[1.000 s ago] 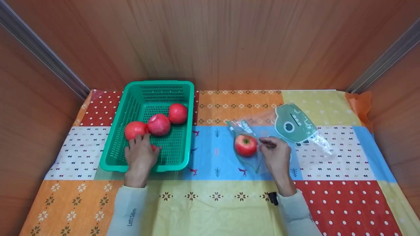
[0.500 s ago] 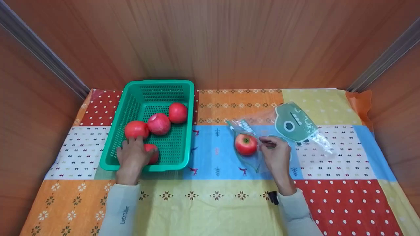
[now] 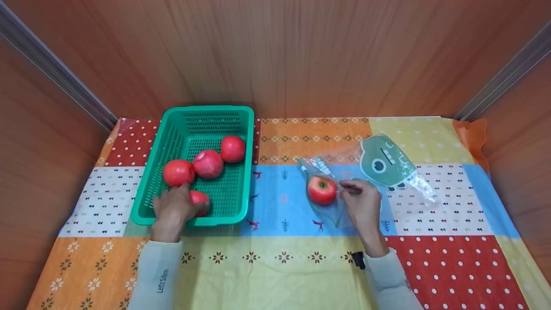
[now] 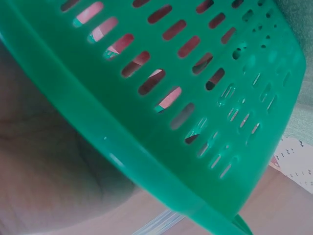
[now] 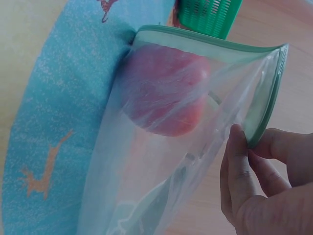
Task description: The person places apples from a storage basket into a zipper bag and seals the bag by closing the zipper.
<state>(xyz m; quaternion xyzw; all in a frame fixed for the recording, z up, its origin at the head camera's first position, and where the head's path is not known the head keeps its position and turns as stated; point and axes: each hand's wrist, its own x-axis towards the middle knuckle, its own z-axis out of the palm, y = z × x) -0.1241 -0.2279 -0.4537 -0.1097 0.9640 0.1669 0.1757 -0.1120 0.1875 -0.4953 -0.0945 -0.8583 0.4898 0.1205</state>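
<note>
Curling inward, the right hand (image 3: 362, 200) pinches the bag (image 3: 382, 161).

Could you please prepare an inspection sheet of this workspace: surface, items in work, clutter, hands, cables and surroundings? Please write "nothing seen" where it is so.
Surface: patterned patchwork cloth; orange material at its far right corner.
Items in work: green basket holding four apples; clear zip bag lying on the cloth, one apple inside near its mouth.
Clutter: small black object at the right cuff, identity unclear.
Left hand: inside the basket, at the nearest apple; exact grip hidden.
Right hand: pinches the bag's edge.
Cables: nothing seen.
Surroundings: wood-grain panels, grey strips at the corners.
</note>
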